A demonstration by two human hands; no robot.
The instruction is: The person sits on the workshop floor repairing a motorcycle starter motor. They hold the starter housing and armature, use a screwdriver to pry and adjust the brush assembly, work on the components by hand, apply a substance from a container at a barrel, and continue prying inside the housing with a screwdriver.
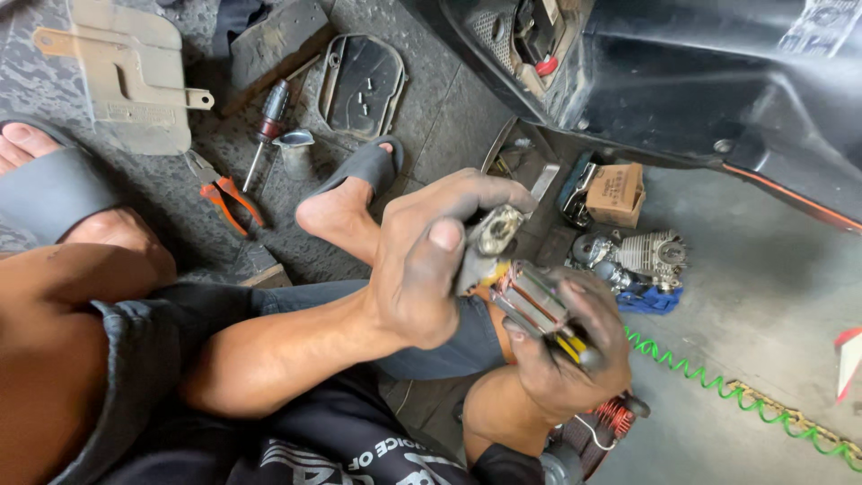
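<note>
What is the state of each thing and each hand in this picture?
Left hand: closed around a small metal part.
Right hand: closed on a yellow-handled tool.
Pliers: lying on the floor, jaws shut.
Screwdriver: lying on the floor.
Cardboard box: closed, on the floor.
Green coiled hose: stretched along the floor.

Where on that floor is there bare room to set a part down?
Bare concrete lies right of the engine part, between the dark vehicle body and the green coiled hose. It is crowded upper left around the screwdriver, pliers and tan cover.
</note>
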